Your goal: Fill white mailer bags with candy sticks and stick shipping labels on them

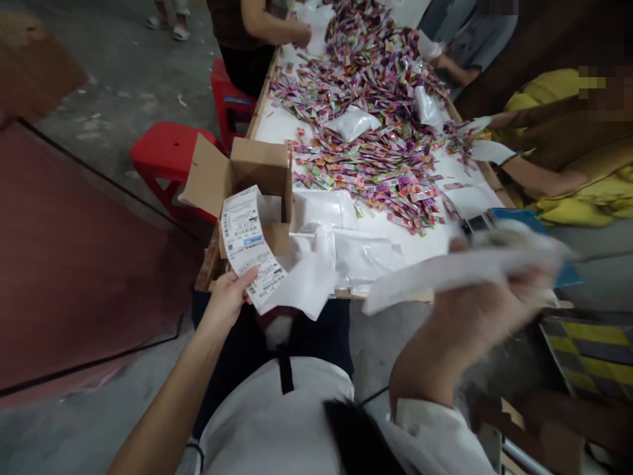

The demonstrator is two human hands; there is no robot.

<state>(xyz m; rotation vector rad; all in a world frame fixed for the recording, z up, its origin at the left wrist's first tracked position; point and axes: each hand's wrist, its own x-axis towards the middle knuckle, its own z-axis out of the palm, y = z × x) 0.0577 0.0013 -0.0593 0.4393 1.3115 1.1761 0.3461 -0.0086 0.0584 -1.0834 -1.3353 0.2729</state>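
Observation:
My left hand (232,293) pinches a strip of printed shipping labels (250,244) between thumb and fingers, in front of an open cardboard box (208,178). A blank white sheet or bag (309,284) hangs beside the strip; whether it is joined to the strip I cannot tell. On the right, my right hand (475,316) grips a white, flat thing (445,270), smeared by motion; it may be a bag or a sheet. White filled bags (366,254) lie on the table between my hands.
Small colourful sachets (366,132) are heaped over the white table (420,254). Other people's hands (299,33) work along both sides. Red stools (171,148) stand at the left. A dark device (479,223) and a blue object (568,274) are at the right corner.

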